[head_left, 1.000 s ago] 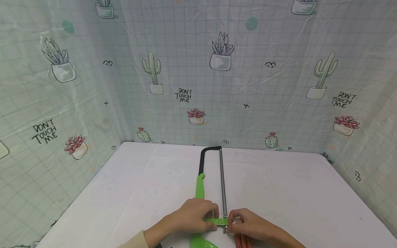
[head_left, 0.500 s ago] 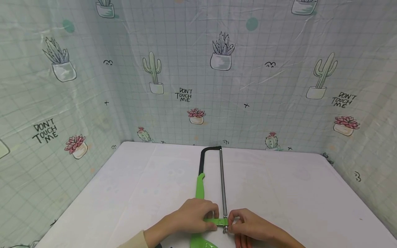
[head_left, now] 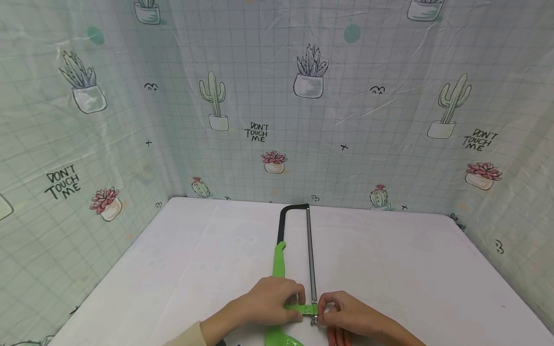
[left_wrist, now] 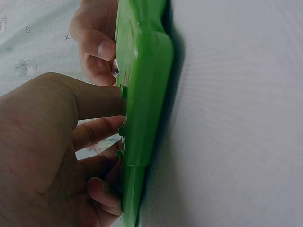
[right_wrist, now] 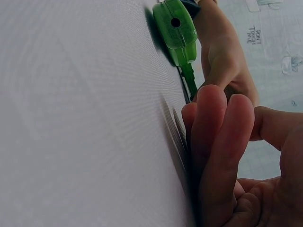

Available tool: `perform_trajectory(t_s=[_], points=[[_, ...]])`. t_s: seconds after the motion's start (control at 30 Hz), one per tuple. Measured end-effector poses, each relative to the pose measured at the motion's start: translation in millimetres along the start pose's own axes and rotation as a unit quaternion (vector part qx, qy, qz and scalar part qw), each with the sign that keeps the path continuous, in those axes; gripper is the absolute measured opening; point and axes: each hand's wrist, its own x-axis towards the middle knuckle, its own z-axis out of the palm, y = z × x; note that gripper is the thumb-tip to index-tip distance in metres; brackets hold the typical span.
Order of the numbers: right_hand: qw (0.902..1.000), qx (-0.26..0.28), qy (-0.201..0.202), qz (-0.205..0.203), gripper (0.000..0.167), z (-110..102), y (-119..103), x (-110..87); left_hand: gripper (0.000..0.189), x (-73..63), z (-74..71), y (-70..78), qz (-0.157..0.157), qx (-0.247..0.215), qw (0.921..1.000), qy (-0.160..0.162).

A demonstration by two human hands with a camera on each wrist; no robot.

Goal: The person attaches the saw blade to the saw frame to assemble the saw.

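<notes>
A hacksaw (head_left: pixel 279 262) with a green and black frame lies on the white table, its handle towards me and partly cut off by the lower edge. Its grey blade (head_left: pixel 311 254) runs along the right side. My left hand (head_left: pixel 274 300) grips the green frame, thumb and fingers around the short cross arm; the left wrist view shows its fingers against the green frame (left_wrist: pixel 144 94). At the near end of the blade, my right hand (head_left: pixel 346 312) pinches the small metal wing nut (head_left: pixel 314 320) between thumb and forefinger. Its other fingers (right_wrist: pixel 232 127) rest by the table.
The white table (head_left: pixel 411 269) reaches to a curtain (head_left: pixel 368 120) printed with cacti, which hangs behind it and on both sides. A small dark object (head_left: pixel 221 342) shows at the bottom edge, left of the handle.
Both hands and the hacksaw stay in place. The wing nut looks turned very slightly.
</notes>
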Motion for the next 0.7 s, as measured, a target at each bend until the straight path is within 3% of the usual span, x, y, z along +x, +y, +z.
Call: perform_trajectory(t_s=[0.7], points=[[0.9999,-0.006,-0.003,0.009,0.011,-1.0,0.3,0.6,0.016,-0.4,-0.7,-0.1,0.005,0.007,0.9999,0.006]])
